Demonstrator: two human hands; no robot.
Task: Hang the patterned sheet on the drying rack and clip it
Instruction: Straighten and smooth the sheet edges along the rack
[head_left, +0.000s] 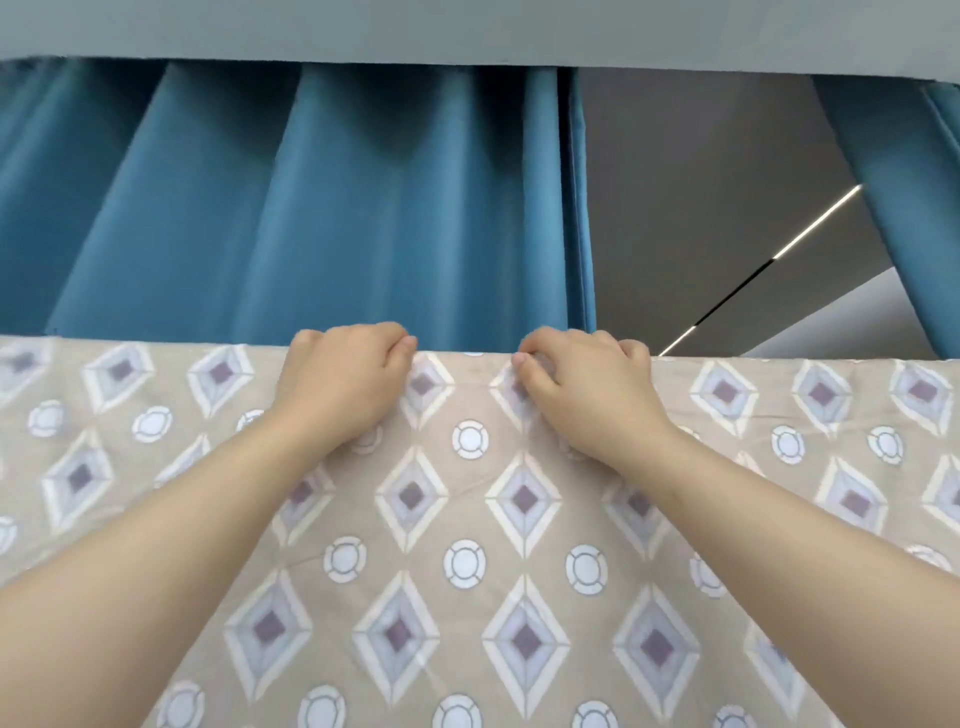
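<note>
The patterned sheet (467, 519), beige with diamonds and circles, hangs draped across the whole width of the view, its top fold running level at mid-height. The rack's bar under that fold is hidden by the cloth. My left hand (343, 379) grips the top fold just left of centre, fingers curled over the edge. My right hand (582, 379) grips the same fold a little to the right, thumb and fingers pinching the cloth. A small gap of sheet lies between the two hands. No clip is visible.
Blue pleated curtains (311, 208) hang close behind the sheet, with another curtain panel (904, 208) at the right. Between them shows a grey ceiling (701, 182) with a thin light strip (815, 223).
</note>
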